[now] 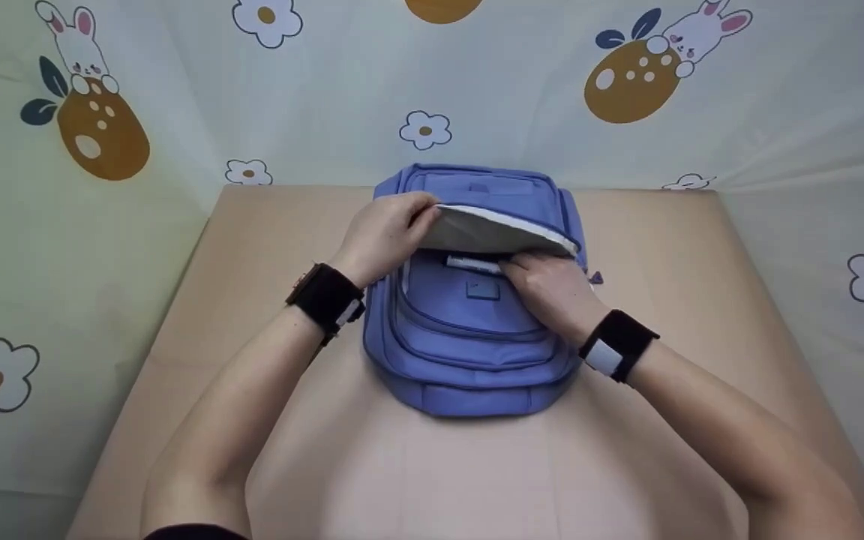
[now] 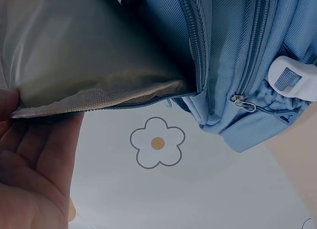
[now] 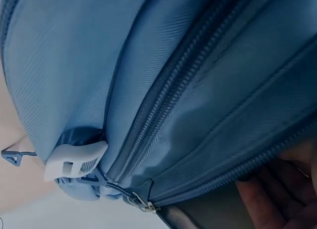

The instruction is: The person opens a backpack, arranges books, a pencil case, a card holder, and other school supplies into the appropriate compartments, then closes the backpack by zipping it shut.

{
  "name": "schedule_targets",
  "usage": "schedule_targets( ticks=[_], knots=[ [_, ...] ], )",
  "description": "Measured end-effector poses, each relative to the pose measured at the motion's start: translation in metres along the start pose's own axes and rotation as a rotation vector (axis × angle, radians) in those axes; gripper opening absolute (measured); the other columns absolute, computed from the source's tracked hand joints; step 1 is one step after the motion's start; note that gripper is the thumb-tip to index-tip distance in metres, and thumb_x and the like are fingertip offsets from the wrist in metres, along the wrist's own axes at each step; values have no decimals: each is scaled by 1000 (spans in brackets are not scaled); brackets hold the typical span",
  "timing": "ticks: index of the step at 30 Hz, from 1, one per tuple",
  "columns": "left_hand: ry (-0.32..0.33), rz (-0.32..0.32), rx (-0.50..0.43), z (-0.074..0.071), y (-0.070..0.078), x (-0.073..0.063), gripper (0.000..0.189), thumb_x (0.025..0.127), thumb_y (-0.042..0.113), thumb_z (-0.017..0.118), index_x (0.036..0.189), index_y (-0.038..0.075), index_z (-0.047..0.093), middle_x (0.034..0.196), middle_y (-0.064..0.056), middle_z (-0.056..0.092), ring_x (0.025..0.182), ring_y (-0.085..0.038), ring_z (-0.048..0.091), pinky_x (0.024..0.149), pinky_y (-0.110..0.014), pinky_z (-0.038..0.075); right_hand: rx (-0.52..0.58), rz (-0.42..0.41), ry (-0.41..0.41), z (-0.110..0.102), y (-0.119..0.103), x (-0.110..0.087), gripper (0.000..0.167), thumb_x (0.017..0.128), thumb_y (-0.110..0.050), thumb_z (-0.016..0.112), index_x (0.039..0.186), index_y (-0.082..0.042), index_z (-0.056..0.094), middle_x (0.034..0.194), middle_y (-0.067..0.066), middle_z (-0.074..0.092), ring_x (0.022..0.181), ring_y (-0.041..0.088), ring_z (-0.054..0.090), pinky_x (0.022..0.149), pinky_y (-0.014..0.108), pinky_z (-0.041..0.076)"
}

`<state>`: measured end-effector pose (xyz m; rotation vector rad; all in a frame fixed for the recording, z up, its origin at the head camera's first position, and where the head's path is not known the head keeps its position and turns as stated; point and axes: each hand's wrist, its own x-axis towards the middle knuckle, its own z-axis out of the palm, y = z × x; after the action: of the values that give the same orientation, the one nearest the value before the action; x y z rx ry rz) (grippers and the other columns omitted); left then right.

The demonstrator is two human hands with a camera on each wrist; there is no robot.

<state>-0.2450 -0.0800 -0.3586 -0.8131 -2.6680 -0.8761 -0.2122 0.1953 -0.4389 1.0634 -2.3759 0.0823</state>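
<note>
A blue backpack lies on its back with its front pocket unzipped. My left hand pinches the edge of the pocket flap and lifts it, baring the grey lining. My right hand reaches into the pocket's mouth. Its curled fingers are at the right end of a white marker, which lies crosswise just under the flap. In the right wrist view, the fingers are partly hidden behind the zipper edge, and the marker does not show.
The backpack stands on a tan tabletop. A patterned cloth with flowers and rabbits hangs behind and at both sides. Metal zipper pulls and a white buckle are at the bag's side.
</note>
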Motion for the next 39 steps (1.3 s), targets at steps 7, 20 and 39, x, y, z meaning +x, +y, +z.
schedule_targets(
  ticks=[7, 20, 39],
  knots=[
    [4, 0, 0, 1, -1, -1, 26, 107, 24, 56, 118, 8, 74, 109, -6, 74, 94, -18, 67, 84, -38, 53, -13, 21, -41, 5, -1, -1, 10, 98, -5, 59, 103, -1, 68, 94, 11, 67, 83, 30, 65, 66, 46, 56],
    [-4, 18, -12, 2, -2, -7, 26, 106, 23, 57, 117, 7, 74, 106, -6, 74, 85, -18, 64, 79, -37, 53, 147, 34, 535, -40, -6, -18, 33, 96, -14, 66, 128, -7, 70, 115, 13, 68, 99, 35, 62, 81, 48, 47],
    [41, 287, 26, 23, -15, -59, 19, 103, 15, 63, 117, 7, 73, 110, -6, 75, 99, -18, 72, 82, -37, 58, 301, 107, 330, -31, 4, -50, 20, 90, -11, 77, 109, -7, 77, 104, 6, 71, 91, 27, 64, 77, 40, 49]
  ],
)
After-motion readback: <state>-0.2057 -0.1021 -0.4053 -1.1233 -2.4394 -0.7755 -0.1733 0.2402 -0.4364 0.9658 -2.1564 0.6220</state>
